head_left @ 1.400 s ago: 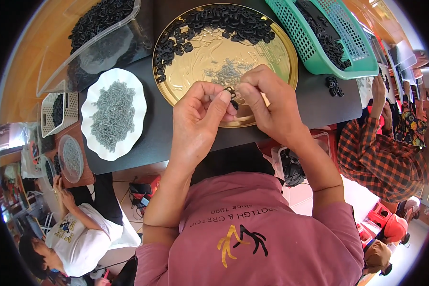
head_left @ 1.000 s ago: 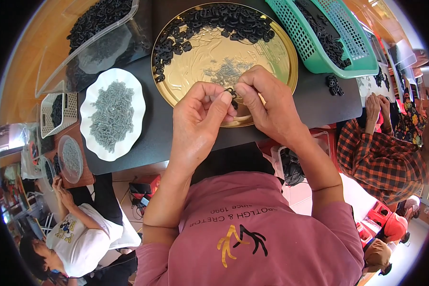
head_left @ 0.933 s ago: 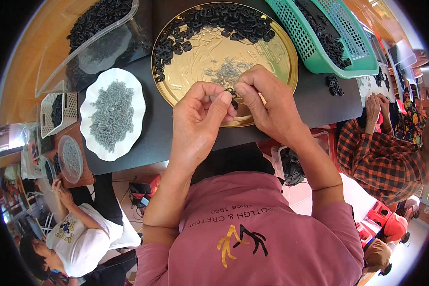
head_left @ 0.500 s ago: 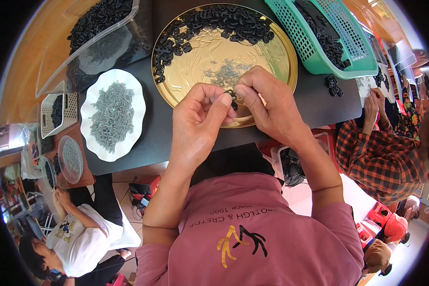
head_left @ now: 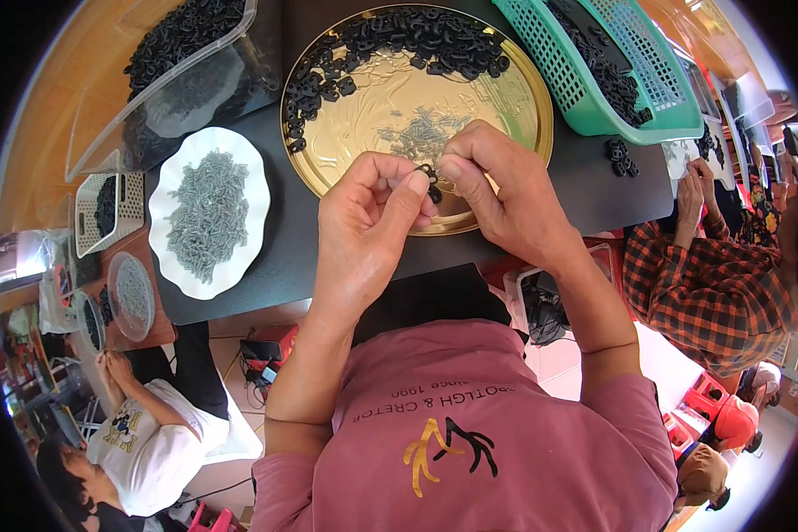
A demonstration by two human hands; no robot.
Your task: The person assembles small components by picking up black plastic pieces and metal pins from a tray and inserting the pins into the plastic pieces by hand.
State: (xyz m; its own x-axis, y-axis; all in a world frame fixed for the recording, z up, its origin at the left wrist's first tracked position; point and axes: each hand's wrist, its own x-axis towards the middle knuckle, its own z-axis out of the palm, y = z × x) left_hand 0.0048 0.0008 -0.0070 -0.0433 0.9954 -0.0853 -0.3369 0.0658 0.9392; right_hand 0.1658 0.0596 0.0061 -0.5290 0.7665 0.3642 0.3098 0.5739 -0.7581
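My left hand (head_left: 370, 222) is closed in a pinch on a small black plastic piece (head_left: 434, 191), above the near rim of a round gold tray (head_left: 346, 115). Close beside it, my right hand (head_left: 508, 199) is pinched at the same piece; whatever its fingertips hold is too small or hidden to name. Many black plastic pieces (head_left: 417, 35) lie along the far and left side of the tray. Just beyond my fingers, a loose heap of thin silvery metal bits (head_left: 424, 133) rests on the tray.
Left of the tray, a white scalloped dish (head_left: 255, 191) holds silvery bits. Behind it stands a clear bin (head_left: 106, 146) of black pieces. A green basket (head_left: 585, 111) sits at the far right, with several loose black pieces (head_left: 621, 160) nearby. Other people work on both sides.
Both hands stay nearly in place over the tray, the fingers shifting only slightly around the black piece. The person at the left has moved a little.
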